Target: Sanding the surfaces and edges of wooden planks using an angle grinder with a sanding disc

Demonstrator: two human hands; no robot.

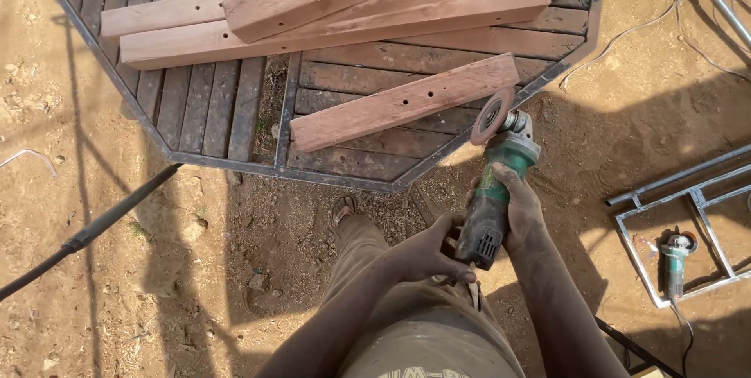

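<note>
I hold a green angle grinder (pixel 494 182) with a sanding disc (pixel 491 115) at its front. My right hand (pixel 520 207) wraps the grinder's body. My left hand (pixel 432 253) grips its rear end near the cord. The disc hangs just off the right end of a short reddish wooden plank (pixel 403 103) with drilled holes, which lies on an octagonal slatted table top (pixel 227 161) with a dark metal frame. Whether the disc touches the plank I cannot tell.
Longer planks (pixel 336 14) lie stacked across the far side of the table top. A second green grinder (pixel 674 262) rests on the dirt at right beside a metal frame (pixel 688 194). A dark pipe (pixel 94 229) slants at left. White cable (pixel 626 34) trails over the ground.
</note>
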